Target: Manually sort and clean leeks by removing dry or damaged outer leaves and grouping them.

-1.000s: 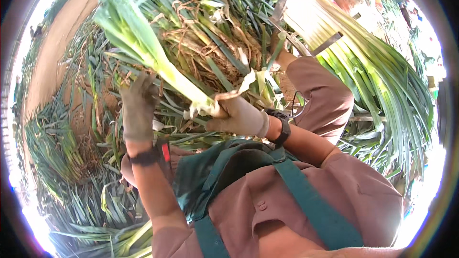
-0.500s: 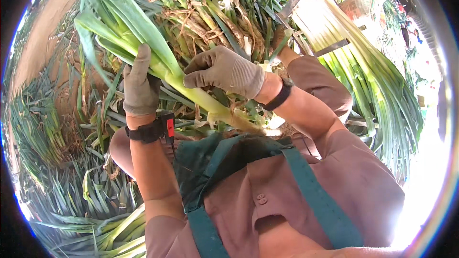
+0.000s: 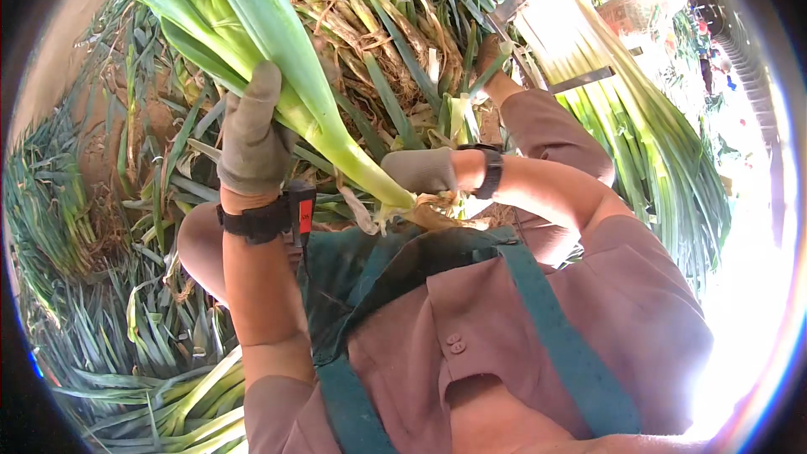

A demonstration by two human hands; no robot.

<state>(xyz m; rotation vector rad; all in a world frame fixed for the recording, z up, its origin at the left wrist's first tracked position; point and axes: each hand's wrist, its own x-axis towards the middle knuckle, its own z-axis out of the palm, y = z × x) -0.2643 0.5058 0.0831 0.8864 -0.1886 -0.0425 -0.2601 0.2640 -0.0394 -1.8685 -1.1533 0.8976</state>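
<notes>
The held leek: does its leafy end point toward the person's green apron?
No, the leek spreads its leaves beyond the left hand, away from the apron.

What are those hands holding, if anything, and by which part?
A leek, held by the left hand where its green leaves begin to fan out. The right hand is near its lower end, fingers hidden, so whether it grips cannot be told.

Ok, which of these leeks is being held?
The single leek with its leaves toward the upper left: the left hand grips it, while the heaped leeks and bundled leeks lie unheld.
</notes>
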